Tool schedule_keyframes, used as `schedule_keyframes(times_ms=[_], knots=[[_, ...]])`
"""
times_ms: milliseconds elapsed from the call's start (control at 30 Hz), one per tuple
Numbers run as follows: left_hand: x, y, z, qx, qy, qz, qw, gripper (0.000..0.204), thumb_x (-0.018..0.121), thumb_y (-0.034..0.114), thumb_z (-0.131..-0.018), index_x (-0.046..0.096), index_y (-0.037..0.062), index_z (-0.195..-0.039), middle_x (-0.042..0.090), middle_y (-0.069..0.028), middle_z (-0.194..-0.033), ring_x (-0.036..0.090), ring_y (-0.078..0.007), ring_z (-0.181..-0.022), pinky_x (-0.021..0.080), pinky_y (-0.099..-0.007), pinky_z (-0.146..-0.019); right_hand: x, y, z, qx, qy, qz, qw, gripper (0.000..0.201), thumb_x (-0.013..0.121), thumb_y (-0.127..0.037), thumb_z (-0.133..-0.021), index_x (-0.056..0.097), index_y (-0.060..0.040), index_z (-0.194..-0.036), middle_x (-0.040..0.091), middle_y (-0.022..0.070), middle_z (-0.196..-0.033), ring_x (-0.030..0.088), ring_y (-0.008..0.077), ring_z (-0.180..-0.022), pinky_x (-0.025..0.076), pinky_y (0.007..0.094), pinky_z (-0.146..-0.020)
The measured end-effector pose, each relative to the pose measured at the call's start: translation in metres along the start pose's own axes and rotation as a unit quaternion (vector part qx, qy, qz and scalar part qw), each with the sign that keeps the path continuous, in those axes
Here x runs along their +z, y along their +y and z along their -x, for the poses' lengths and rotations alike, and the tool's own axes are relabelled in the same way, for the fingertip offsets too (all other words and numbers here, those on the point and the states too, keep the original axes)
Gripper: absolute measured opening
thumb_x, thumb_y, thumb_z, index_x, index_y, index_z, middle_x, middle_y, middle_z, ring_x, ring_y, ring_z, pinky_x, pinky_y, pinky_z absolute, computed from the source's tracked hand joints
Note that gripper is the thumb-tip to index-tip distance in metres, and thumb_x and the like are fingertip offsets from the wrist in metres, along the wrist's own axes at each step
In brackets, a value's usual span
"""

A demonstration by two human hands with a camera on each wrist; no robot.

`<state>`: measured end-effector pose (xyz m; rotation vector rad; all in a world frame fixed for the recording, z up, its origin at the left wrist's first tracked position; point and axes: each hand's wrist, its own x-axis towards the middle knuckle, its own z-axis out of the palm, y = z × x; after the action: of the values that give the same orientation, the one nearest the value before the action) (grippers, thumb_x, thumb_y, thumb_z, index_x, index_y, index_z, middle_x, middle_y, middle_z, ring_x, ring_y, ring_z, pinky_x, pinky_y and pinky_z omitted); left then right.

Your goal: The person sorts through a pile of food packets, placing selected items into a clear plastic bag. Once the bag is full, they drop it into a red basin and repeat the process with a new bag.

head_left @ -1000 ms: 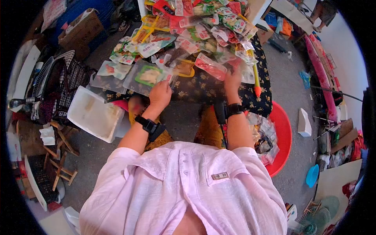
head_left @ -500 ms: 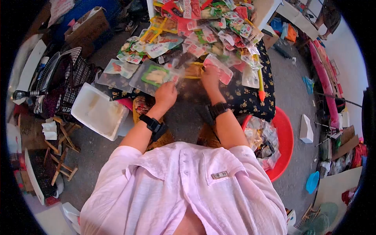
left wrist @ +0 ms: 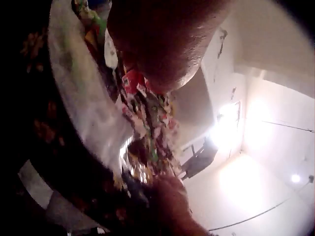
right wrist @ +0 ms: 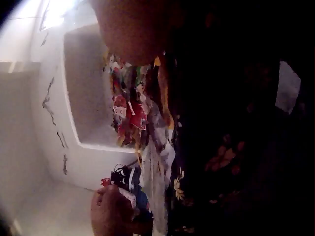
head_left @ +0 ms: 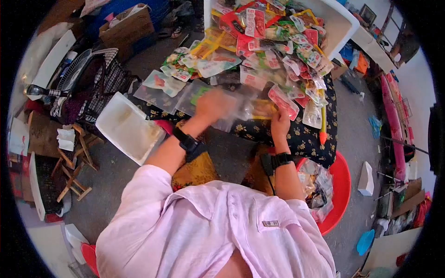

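Observation:
In the head view my left hand [head_left: 215,107], blurred by motion, holds a clear plastic bag [head_left: 242,105] over the near left of the cloth. Beneath it lies a packet with a green tray, mostly covered by the hand. My right hand [head_left: 280,125] has bent fingers, with fingertips at the end of a yellow-edged packet [head_left: 263,109] and the lower edge of a red-labelled pouch [head_left: 283,102]. I cannot tell which of these it pinches. The right wrist view shows the left hand [right wrist: 110,211] with curled fingers; in the left wrist view, whitish plastic [left wrist: 88,93] spreads beside the hand.
Many sealed food packets [head_left: 259,60] are heaped on a black flowered cloth [head_left: 301,139], before a white foam box [head_left: 345,30]. An orange-tipped yellow stick [head_left: 323,132] lies at the right. Beside the table stand a white tub [head_left: 127,125] and a red basin [head_left: 340,194] of packets.
The head view has swung, shifting the table right and down. My left hand has moved forward over the green-tray packet. My right hand went from the red-labelled pouch's right end to its lower left.

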<state>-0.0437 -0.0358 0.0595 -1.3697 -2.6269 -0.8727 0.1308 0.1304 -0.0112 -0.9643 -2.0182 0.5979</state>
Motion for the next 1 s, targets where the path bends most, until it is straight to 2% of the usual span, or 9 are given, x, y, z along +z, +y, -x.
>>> schedule_keyframes(times_ms=[67, 200, 267, 467, 567, 667, 767, 867, 1000], knots=[[0.0, -0.044, -0.022, 0.087, 0.149, 0.043, 0.984, 0.016, 0.046, 0.019, -0.071, 0.051, 0.0055, -0.079, 0.052, -0.0152, -0.079, 0.05, -0.0334, -0.073, 0.04, -0.0415, -0.061, 0.004, 0.006, -0.001, 0.0, 0.003, 0.017, 1.0, 0.016, 0.049, -0.011, -0.073, 0.05, -0.002, -0.086, 0.053, 0.0151, -0.075, 0.051, 0.0318, -0.071, 0.04, 0.0365, -0.062], [-0.022, -0.117, -0.068, 0.033, 0.127, -0.044, 0.99, 0.016, 0.046, 0.017, -0.072, 0.05, 0.0037, -0.081, 0.052, -0.0162, -0.079, 0.049, -0.0348, -0.075, 0.039, -0.0429, -0.062, 0.006, 0.008, -0.001, -0.01, 0.006, 0.014, 1.0, 0.015, 0.05, -0.009, -0.071, 0.051, -0.0024, -0.084, 0.053, 0.0156, -0.078, 0.051, 0.0319, -0.073, 0.04, 0.0369, -0.064], [-0.046, -0.128, -0.082, -0.042, 0.115, -0.05, 0.991, 0.019, 0.046, 0.016, -0.072, 0.05, 0.0014, -0.083, 0.052, -0.0174, -0.083, 0.048, -0.034, -0.081, 0.039, -0.0428, -0.066, 0.006, 0.008, -0.002, -0.03, 0.018, 0.021, 0.999, 0.014, 0.049, -0.008, -0.071, 0.05, -0.0021, -0.083, 0.053, 0.0157, -0.078, 0.051, 0.0322, -0.073, 0.04, 0.0371, -0.063], [-0.033, -0.219, -0.132, -0.142, 0.048, -0.037, 0.988, 0.033, 0.049, 0.016, -0.071, 0.049, 0.0009, -0.1, 0.048, -0.0196, -0.101, 0.044, -0.0355, -0.094, 0.039, -0.0404, -0.078, 0.003, 0.001, -0.004, -0.037, 0.015, 0.004, 0.999, 0.012, 0.049, -0.005, -0.071, 0.049, -0.0012, -0.082, 0.052, 0.0161, -0.077, 0.051, 0.0323, -0.071, 0.04, 0.0358, -0.062], [-0.034, -0.211, -0.143, -0.078, -0.007, -0.124, 0.989, 0.044, 0.052, 0.019, -0.069, 0.045, 0.0027, -0.109, 0.043, -0.0215, -0.109, 0.044, -0.0373, -0.096, 0.038, -0.0402, -0.08, 0.005, 0.009, -0.003, -0.038, 0.013, -0.001, 0.999, 0.012, 0.049, -0.005, -0.07, 0.049, -0.0009, -0.082, 0.052, 0.0158, -0.076, 0.051, 0.0317, -0.07, 0.041, 0.035, -0.061], [-0.025, -0.216, -0.156, -0.135, -0.045, -0.049, 0.989, 0.051, 0.056, 0.023, -0.065, 0.044, 0.0039, -0.111, 0.042, -0.0211, -0.112, 0.043, -0.0373, -0.099, 0.037, -0.0397, -0.082, 0.003, 0.002, -0.002, -0.03, 0.003, -0.001, 1.0, 0.012, 0.049, -0.004, -0.07, 0.049, -0.0008, -0.082, 0.051, 0.0153, -0.075, 0.051, 0.0311, -0.069, 0.041, 0.0348, -0.06], [-0.007, -0.225, -0.16, -0.135, -0.009, -0.028, 0.99, 0.055, 0.058, 0.024, -0.063, 0.043, 0.0039, -0.112, 0.044, -0.02, -0.111, 0.044, -0.0369, -0.098, 0.038, -0.0393, -0.082, 0.004, 0.008, -0.004, -0.018, 0.004, -0.001, 1.0, 0.014, 0.051, -0.003, -0.069, 0.049, -0.0009, -0.082, 0.051, 0.0147, -0.075, 0.051, 0.0303, -0.069, 0.041, 0.0344, -0.06], [-0.016, -0.207, -0.161, -0.125, -0.042, -0.015, 0.991, 0.054, 0.058, 0.022, -0.066, 0.04, 0.0043, -0.114, 0.047, -0.0181, -0.108, 0.047, -0.0329, -0.096, 0.038, -0.0371, -0.081, 0.005, 0.006, -0.003, -0.016, 0.001, -0.004, 1.0, 0.015, 0.052, -0.004, -0.069, 0.05, -0.001, -0.083, 0.051, 0.0145, -0.077, 0.051, 0.0302, -0.07, 0.041, 0.0341, -0.061], [-0.018, -0.189, -0.159, -0.135, -0.094, 0.11, 0.98, 0.052, 0.056, 0.018, -0.068, 0.038, 0.0042, -0.115, 0.049, -0.0156, -0.106, 0.05, -0.0272, -0.094, 0.038, -0.0334, -0.079, 0.009, 0.013, -0.001, -0.041, 0.018, -0.012, 0.999, 0.016, 0.053, -0.004, -0.069, 0.05, -0.0008, -0.084, 0.052, 0.0146, -0.08, 0.052, 0.0304, -0.073, 0.042, 0.034, -0.063]])
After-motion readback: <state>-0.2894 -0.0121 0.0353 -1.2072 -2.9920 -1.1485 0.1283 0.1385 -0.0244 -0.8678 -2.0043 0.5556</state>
